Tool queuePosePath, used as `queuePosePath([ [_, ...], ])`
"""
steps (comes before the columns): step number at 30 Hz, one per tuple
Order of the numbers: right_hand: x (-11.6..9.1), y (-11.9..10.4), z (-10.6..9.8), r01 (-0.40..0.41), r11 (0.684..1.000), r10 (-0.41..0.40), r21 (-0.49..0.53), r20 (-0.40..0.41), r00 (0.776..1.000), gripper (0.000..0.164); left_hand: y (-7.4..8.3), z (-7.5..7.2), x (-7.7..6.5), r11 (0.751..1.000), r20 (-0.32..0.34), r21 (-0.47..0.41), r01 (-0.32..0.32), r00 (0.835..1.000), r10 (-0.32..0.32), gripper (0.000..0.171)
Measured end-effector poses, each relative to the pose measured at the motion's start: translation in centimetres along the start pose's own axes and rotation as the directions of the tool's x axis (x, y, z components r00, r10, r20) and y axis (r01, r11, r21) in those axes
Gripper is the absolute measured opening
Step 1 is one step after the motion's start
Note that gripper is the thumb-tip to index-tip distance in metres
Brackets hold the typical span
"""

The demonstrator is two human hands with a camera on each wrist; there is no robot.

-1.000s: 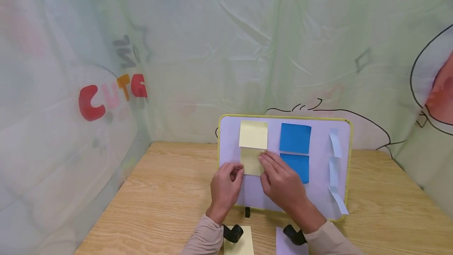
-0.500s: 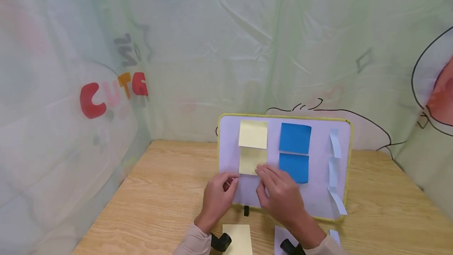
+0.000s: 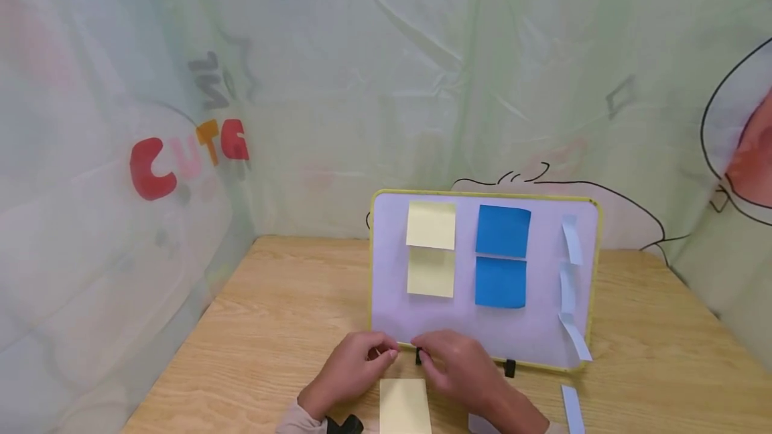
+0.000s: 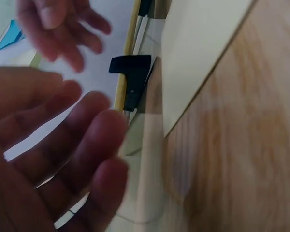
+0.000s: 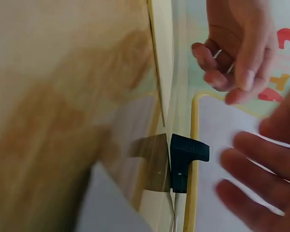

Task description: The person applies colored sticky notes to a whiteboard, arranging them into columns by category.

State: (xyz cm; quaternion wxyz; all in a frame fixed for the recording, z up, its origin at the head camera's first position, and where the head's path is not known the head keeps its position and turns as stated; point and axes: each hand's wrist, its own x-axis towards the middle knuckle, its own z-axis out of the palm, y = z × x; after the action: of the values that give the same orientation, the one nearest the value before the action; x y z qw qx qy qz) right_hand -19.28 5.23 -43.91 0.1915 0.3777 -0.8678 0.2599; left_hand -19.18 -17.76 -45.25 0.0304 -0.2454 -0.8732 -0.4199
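Observation:
Both hands are off the small whiteboard's (image 3: 392, 313) notes. My left hand (image 3: 350, 370) hovers by the board's lower left edge, fingers loosely bent and holding nothing. Facing it, my right hand (image 3: 464, 370) hangs before the lower edge, its fingers (image 5: 251, 166) spread and bare in the right wrist view. Two pale yellow sticky notes (image 3: 431, 225) are stuck one above the other on the board's left. Beside them are two blue sticky notes (image 3: 503, 231). Below the hands lies a pale yellow pad (image 3: 405, 407) on the table.
Several light blue strips (image 3: 567, 288) stick out along the board's right side. Black feet (image 3: 509, 368) hold its lower edge. A loose light blue strip (image 3: 573, 409) and a pale purple pad (image 3: 481, 424), partly hidden by the right arm, lie in front. A printed curtain (image 3: 338, 119) hangs behind the table.
The right hand has left the lower yellow note. Both hands have moved down and toward the person, from the note to the board's lower edge. The notes remain on the board.

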Motion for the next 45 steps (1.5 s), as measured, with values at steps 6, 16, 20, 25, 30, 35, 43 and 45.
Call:
queuePosePath([
  [6, -0.6, 0.2, -0.2, -0.037, 0.985, -0.038, 0.168, 0.427, 0.904, 0.023, -0.3, -0.7, -0.3, 0.997, 0.186, -0.028, 0.075, 0.980, -0.068, 0.011],
  [16, -1.4, 0.4, -0.3, -0.004, 0.979, -0.114, 0.206, 0.557, 0.823, 0.038, -0.1, -1.0, -0.5, 0.989, 0.310, -0.071, 0.133, 0.945, -0.105, 0.006],
  [20, -1.6, 0.5, -0.4, -0.010, 0.974, -0.116, 0.224, 0.542, 0.832, 0.037, -0.1, -1.1, -0.5, 0.995, 0.334, -0.041, 0.096, 0.939, -0.077, 0.006],
  [25, -1.6, 0.4, -0.4, -0.003, 0.971, -0.123, 0.238, 0.515, 0.848, 0.035, 0.1, -1.4, -0.5, 0.996, 0.366, -0.027, 0.083, 0.928, -0.067, 0.004],
  [30, -1.5, 0.2, -0.4, 0.034, 0.975, -0.137, 0.219, 0.476, 0.869, 0.031, 0.3, -1.8, -0.8, 0.991, 0.401, -0.069, 0.119, 0.912, -0.082, 0.009],
  [35, -1.5, 0.0, -0.3, 0.078, 0.978, -0.158, 0.195, 0.436, 0.886, 0.028, 0.5, -2.0, -1.1, 0.987, 0.439, -0.084, 0.139, 0.894, -0.088, 0.017],
  [43, -1.6, 0.5, 0.5, 0.082, 0.968, -0.180, 0.238, 0.428, 0.886, 0.024, 0.6, -2.1, -1.6, 0.986, 0.452, -0.072, 0.147, 0.886, -0.100, 0.022],
  [45, -1.6, 0.5, 0.6, 0.037, 0.968, -0.148, 0.247, 0.448, 0.882, 0.023, 0.7, -2.0, -1.7, 0.988, 0.444, -0.064, 0.137, 0.891, -0.095, 0.022],
])
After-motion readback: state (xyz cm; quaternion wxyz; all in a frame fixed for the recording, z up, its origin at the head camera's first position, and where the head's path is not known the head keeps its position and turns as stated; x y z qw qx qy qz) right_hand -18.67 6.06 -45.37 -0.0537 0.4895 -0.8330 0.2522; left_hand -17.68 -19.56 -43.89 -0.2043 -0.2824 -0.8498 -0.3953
